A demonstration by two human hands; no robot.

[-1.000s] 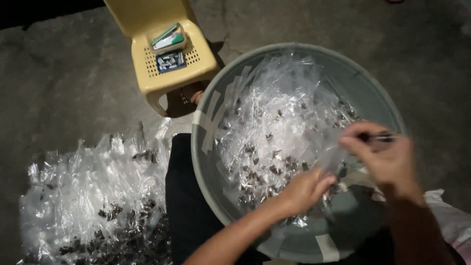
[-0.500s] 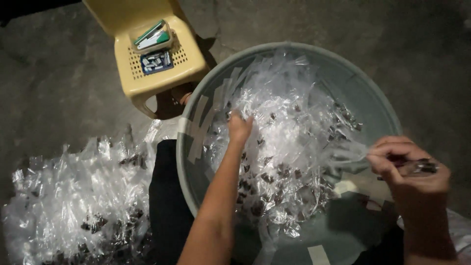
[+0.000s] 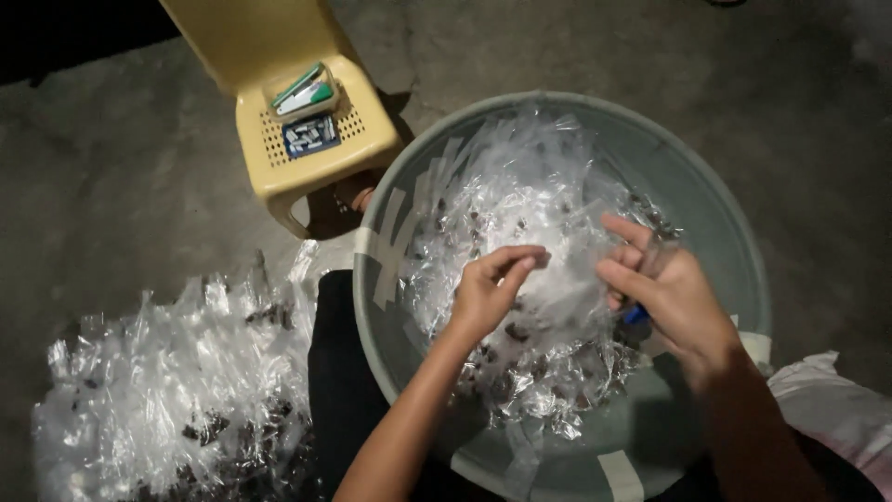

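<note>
- Two bare hands work over a round grey basin [image 3: 734, 251] heaped with small clear plastic packets [image 3: 520, 214], each with dark bits inside.
- The left hand [image 3: 488, 293] curls its fingers, thumb and forefinger pinched on a clear packet at the top of the heap.
- The right hand [image 3: 674, 293] is loosely closed around a small blue thing [image 3: 636, 314], mostly hidden; its fingertips also touch the plastic, though whether they grip it cannot be told.
- Strips of pale tape [image 3: 390, 251] are stuck on the basin's left rim.
- A second pile of packets [image 3: 177, 390] lies on the concrete floor [image 3: 121, 167], left of the basin.
- A yellow plastic chair [image 3: 279, 112] stands beyond, holding a green stapler [image 3: 302, 88] and a small blue box [image 3: 310, 136].
</note>
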